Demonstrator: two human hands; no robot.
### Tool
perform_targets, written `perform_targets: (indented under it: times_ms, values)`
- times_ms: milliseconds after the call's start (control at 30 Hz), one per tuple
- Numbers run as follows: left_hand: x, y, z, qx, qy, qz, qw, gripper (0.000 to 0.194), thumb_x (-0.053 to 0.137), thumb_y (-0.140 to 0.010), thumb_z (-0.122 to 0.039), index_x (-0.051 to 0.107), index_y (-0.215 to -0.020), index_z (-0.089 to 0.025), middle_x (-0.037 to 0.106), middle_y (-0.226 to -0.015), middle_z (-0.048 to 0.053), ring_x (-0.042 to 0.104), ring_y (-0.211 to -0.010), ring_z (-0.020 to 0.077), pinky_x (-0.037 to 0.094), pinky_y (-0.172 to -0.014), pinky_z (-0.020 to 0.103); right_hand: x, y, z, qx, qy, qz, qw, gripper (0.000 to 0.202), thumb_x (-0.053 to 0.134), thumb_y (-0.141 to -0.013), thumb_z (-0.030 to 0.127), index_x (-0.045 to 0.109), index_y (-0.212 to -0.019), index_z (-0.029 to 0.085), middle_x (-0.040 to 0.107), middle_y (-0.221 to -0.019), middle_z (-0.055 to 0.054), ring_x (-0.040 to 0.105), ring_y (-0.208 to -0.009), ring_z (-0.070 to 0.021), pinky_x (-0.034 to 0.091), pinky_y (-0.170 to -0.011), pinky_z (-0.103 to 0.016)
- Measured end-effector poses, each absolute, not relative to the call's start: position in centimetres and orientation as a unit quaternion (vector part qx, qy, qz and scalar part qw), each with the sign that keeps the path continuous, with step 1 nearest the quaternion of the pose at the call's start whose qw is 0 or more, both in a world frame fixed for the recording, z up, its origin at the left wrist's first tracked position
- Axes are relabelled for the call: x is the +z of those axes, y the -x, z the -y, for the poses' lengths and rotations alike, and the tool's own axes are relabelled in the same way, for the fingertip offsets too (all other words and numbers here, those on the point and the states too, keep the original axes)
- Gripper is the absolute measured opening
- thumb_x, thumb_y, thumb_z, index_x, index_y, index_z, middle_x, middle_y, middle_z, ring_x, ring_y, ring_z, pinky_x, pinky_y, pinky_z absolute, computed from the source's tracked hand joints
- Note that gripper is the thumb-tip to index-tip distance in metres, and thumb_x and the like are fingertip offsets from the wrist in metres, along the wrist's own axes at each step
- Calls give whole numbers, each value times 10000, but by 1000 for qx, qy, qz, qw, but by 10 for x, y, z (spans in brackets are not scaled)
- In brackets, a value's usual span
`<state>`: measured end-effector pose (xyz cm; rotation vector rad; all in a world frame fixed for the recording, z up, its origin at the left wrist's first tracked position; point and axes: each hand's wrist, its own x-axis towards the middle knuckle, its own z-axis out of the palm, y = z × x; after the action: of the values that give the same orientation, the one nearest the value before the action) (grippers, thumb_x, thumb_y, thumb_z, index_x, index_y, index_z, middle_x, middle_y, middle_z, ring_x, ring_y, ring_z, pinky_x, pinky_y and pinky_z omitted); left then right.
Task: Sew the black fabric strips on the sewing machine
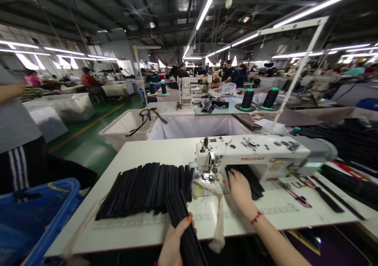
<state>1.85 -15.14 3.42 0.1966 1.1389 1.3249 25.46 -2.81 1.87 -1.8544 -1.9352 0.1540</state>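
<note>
My left hand [176, 240] is closed around a bundle of black fabric strips [183, 218] at the table's front edge, thumb on top. Left of the needle, a row of overlapping black strips [138, 189] lies spread over the white sewing table [165, 238]. My right hand [240, 189] reaches under the arm of the sewing machine [251, 156], its fingers resting on another pile of black strips [253, 183]. Whether those fingers grip a strip I cannot make out. Between my hands, a pale cloth ribbon [219, 218] hangs from the needle plate over the front edge.
Scissors [295, 195] and a black brush-like tool [327, 197] lie right of the machine. A blue basket [53, 215] stands at the left, beside a person in striped trousers [19, 167]. Behind the table are a cloth-lined bin [195, 126] and thread cones [248, 99].
</note>
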Motion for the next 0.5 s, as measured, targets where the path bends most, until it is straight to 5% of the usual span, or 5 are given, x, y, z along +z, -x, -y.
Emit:
perform_targets:
  times_ms: [67,133,233,333,500]
  values:
    - [37,-21,152,573,-98,-498,644,414,856,-661,-237,690,-1029,-149,731,-855,71,665,-661,172,565,-627,287,26,-229,55,117,613,745,236,306,439,-967,316,708,-1031,185,679,-1098,-127,625,-1041,-270,466,-914,-357]
    - [39,-26,150,563,-128,-487,655,406,881,-628,-304,716,-962,-143,742,-863,83,679,-688,195,564,-658,303,29,-198,85,264,528,755,285,321,429,-980,375,694,-1071,217,679,-1013,-72,646,-918,-206,497,-774,-275]
    - [42,-34,147,572,-186,-469,647,489,902,-577,-396,735,-959,-141,759,-961,130,706,-909,299,555,-844,375,30,-159,113,442,474,669,364,348,578,-887,417,647,-1135,182,651,-927,-56,616,-843,-209,477,-726,-290]
    - [41,-38,145,577,-220,-479,624,548,912,-555,-401,738,-1009,-149,744,-1099,163,631,-1144,367,468,-1024,429,27,-140,116,509,484,584,406,271,674,-787,392,637,-929,164,615,-801,-22,564,-753,-190,434,-693,-294]
    - [32,-27,150,540,-208,-447,682,603,907,-575,-368,716,-1103,-147,748,-1090,163,665,-1089,371,512,-966,455,22,-138,103,596,484,484,420,397,795,-637,480,519,-630,194,463,-589,56,431,-585,-123,343,-570,-259]
